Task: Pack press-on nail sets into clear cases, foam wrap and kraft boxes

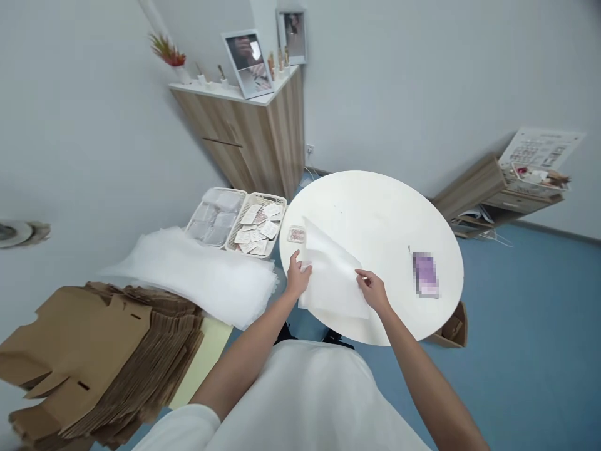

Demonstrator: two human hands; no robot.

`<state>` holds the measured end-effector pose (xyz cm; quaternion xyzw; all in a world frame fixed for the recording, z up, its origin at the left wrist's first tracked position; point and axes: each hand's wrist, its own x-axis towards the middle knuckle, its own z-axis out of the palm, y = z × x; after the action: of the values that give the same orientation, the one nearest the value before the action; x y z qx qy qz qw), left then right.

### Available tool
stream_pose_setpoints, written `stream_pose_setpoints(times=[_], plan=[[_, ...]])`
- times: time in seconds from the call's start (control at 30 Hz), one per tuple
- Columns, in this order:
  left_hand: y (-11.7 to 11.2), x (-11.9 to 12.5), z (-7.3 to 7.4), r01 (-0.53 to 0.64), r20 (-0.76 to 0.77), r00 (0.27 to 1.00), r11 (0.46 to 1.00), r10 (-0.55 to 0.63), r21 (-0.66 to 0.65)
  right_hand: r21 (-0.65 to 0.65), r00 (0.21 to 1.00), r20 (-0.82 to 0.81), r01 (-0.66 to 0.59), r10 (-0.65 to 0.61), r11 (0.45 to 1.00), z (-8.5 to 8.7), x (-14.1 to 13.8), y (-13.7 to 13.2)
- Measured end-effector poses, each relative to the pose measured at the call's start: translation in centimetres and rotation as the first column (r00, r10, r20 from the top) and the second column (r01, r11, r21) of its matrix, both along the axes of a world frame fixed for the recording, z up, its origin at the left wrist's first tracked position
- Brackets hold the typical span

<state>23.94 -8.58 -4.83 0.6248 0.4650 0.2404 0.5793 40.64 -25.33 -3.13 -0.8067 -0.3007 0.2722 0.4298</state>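
White sheet [333, 282] lies mid-frame, overhanging the round table [389, 207]; the right hand [372, 289] pinches its right edge, while the left hand [297, 278] is at its left edge, grip unclear.

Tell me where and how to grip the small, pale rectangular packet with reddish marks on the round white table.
I'd pinch the packet by its left edge, coming from the left: it lies flat, that edge looks free, and its right edge is close to the thin, white translucent sheet. The left hand is nearest.
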Motion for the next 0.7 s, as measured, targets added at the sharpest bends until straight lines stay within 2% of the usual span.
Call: stream_pose_setpoints(times=[0.17,0.3,0.5,0.6,0.7], plan=[[-3.1,5.0,-0.5,0.229,-0.137,0.966,0.971,-0.218,0.065,-0.087,0.999,0.034,0.029,-0.027,0.996,-2.4,2.9,-5.7],[-4.9,7.0,-1.6,0.375,-0.267,0.9,0.924,-0.343,0.076,-0.186,0.996,0.087,0.005,0.012,0.983,-4.1,4.4,-8.4],[-6.1,7.5,-3.3,0.515,-0.365,0.809,0.855,-0.46,0.065,-0.359,0.975,0.165,-0.079,0.147,0.93,-5.9,5.3,-9.7],[-6.5,7.5,-4.0,0.561,-0.405,0.779,0.821,-0.479,0.108,-0.423,0.956,0.202,-0.11,0.212,0.9,-6.4,5.4,-9.6],[-6.9,7.6,-4.3,0.605,-0.49,0.733,0.782,-0.473,0.151,-0.459,0.935,0.267,-0.089,0.233,0.884,-6.5,5.2,-9.4]])
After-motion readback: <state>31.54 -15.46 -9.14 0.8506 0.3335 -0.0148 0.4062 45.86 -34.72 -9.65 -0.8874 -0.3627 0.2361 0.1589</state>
